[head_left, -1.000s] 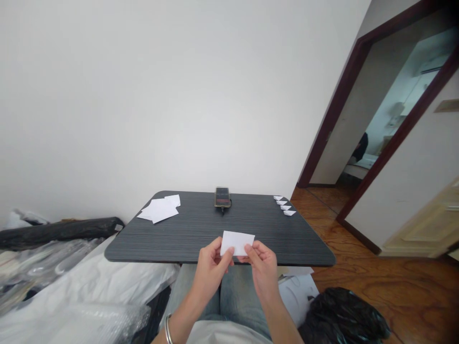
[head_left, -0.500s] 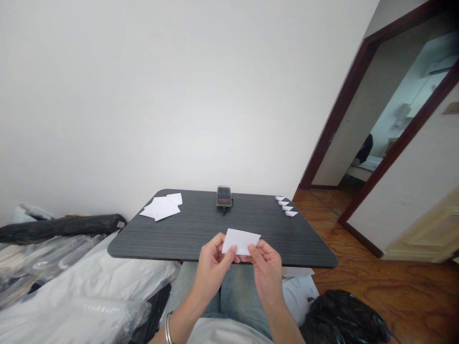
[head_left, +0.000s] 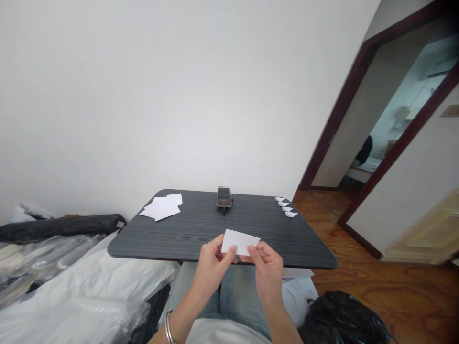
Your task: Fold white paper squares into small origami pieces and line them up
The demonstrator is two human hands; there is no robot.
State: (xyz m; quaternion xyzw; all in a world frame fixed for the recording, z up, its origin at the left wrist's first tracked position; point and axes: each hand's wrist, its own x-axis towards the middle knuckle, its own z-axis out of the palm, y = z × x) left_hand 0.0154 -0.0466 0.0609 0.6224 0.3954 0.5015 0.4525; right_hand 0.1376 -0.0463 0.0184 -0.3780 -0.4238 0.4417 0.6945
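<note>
A small white piece of paper (head_left: 239,241) is held between both hands, above the near edge of the dark table (head_left: 201,229). My left hand (head_left: 214,258) pinches its lower left, thumb on the face turned to me. At the lower right, my right hand (head_left: 266,260) grips it the same way, fingers behind. Whether the paper is folded behind, I cannot tell. Loose white sheets (head_left: 162,207) lie overlapping at the table's left. Several small folded paper pieces (head_left: 287,209) sit in a row near the right edge.
A phone-like device (head_left: 224,197) on a stand is at the table's back middle, against the white wall (head_left: 222,95). Plastic-wrapped items (head_left: 71,258) and a long black roll (head_left: 60,228) lie at left. A black plastic bag (head_left: 344,319) rests on the floor at right.
The paper has tilted slightly, its upper right corner now a little lower. Both hands keep their hold in nearly the same place.
</note>
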